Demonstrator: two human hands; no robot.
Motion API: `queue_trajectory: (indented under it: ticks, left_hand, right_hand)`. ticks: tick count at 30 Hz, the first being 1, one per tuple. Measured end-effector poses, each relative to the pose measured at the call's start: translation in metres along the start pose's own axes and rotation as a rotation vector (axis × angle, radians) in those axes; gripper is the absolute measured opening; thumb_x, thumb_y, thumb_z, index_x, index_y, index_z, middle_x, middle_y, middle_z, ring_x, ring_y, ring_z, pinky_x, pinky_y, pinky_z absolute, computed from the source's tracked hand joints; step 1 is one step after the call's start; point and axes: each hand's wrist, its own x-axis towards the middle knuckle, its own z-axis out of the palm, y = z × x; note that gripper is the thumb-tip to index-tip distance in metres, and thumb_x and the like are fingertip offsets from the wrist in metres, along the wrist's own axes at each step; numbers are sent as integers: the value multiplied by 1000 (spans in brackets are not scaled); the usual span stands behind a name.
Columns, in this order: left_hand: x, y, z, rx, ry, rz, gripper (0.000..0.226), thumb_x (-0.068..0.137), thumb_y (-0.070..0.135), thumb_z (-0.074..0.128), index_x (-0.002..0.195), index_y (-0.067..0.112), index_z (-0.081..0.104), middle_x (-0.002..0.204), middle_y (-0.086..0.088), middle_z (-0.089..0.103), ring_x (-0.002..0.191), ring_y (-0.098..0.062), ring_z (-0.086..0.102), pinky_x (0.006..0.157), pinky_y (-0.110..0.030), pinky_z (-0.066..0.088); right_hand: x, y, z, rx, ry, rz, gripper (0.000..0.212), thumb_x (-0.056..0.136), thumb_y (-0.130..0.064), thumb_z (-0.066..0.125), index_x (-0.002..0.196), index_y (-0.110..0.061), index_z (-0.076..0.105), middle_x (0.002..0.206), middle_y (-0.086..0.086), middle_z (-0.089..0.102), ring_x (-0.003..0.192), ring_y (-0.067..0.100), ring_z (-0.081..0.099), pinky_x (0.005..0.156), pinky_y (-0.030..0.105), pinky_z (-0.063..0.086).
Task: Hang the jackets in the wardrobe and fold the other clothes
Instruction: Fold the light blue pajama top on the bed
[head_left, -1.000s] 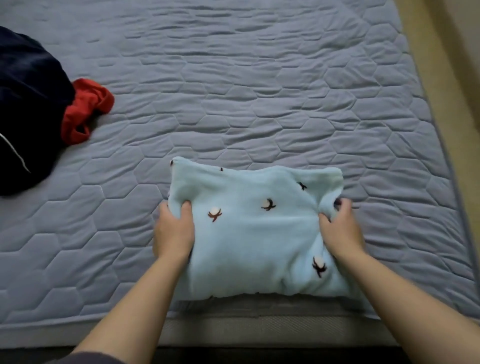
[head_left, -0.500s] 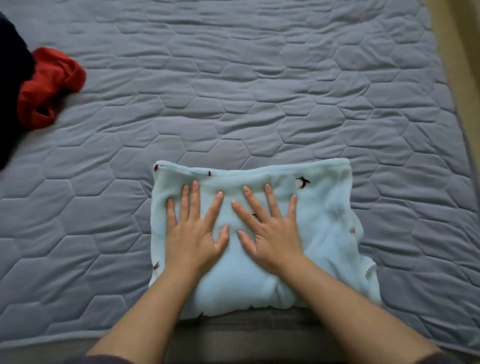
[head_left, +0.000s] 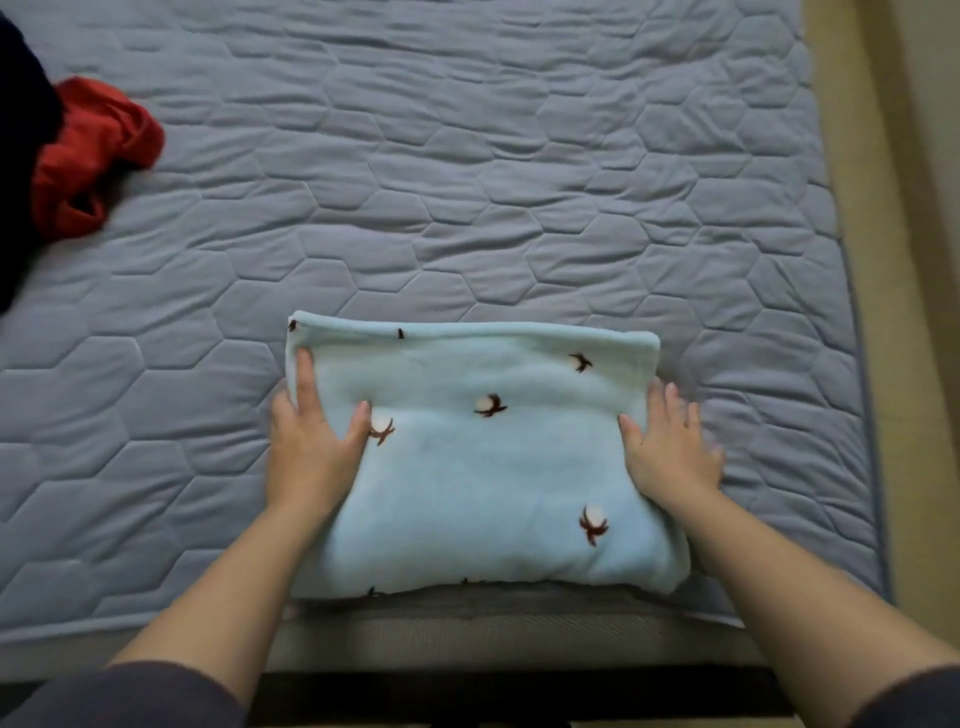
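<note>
- Pale blue fleece, dotted with small brown-and-white cotton sprigs: the folded garment lies as a plump rectangle on the bed, at its near edge, with its front fold reaching the mattress border.
- The left hand rests flat on the garment's left edge, forefinger stretched toward the far left corner and thumb spread across the top. Its fingers are straight and grasp nothing.
- The right hand lies against the garment's right edge, thumb on the fleece and fingers extended along the side. It is blurred, yet looks flat and unclenched.
- The grey-blue quilted cover on the bed is stitched in hexagons and lightly wrinkled.
- A crumpled red garment sits well apart at the far left, touching a dark navy garment that the frame edge cuts off.
- A tan floor strip runs along the bed's right side.
- Dark sleeves show at both forearms' lower ends.
</note>
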Motion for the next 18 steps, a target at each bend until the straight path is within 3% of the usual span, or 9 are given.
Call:
queue_trajectory:
  ticks: [3, 6, 8, 10, 14, 18]
  left_hand:
    - [-1, -15, -31, -420, -228, -319, 90, 70, 51, 76, 141, 16, 33, 132, -10, 55, 110, -26, 56, 93, -39, 44]
    - [-14, -17, -51, -627, -492, -509, 57, 71, 48, 74, 113, 12, 63, 90, -3, 75, 80, -17, 71, 66, -29, 54]
    - [-19, -4, -63, -667, -456, -536, 38, 79, 37, 71, 104, 8, 65, 76, -1, 73, 69, -15, 69, 55, -25, 49]
    - [-25, 13, -88, -670, -401, -538, 32, 80, 35, 71, 98, 9, 64, 70, 1, 70, 69, -15, 66, 55, -26, 46]
    - [-52, 45, -186, -791, -405, -478, 36, 70, 34, 74, 96, 10, 68, 81, -7, 75, 72, -20, 70, 61, -29, 49]
    - [-94, 85, -320, -945, -287, -339, 16, 86, 19, 60, 99, 14, 66, 81, -4, 75, 67, -15, 71, 58, -28, 53]
  right_hand:
    - [-20, 2, -17, 542, -59, 34, 50, 93, -36, 54, 135, -11, 45, 137, 14, 51, 120, 30, 50, 98, 42, 42]
    - [-40, 7, -30, 831, -425, 120, 35, 88, -32, 64, 118, -13, 60, 114, 11, 68, 99, 26, 65, 86, 38, 51]
    - [-48, 11, -45, 911, -548, 214, 35, 85, -30, 68, 114, -10, 63, 104, 12, 71, 93, 29, 68, 82, 39, 54]
    - [-58, 10, -71, 929, -584, 215, 34, 83, -23, 70, 111, -4, 65, 97, 13, 73, 91, 30, 69, 81, 40, 54]
    - [-98, -12, -154, 995, -612, 77, 42, 75, -18, 71, 115, -5, 64, 102, 13, 73, 90, 27, 70, 75, 37, 56]
    - [-166, -53, -274, 1088, -608, -144, 30, 85, -13, 64, 114, -7, 64, 103, 10, 73, 90, 23, 71, 66, 31, 58]
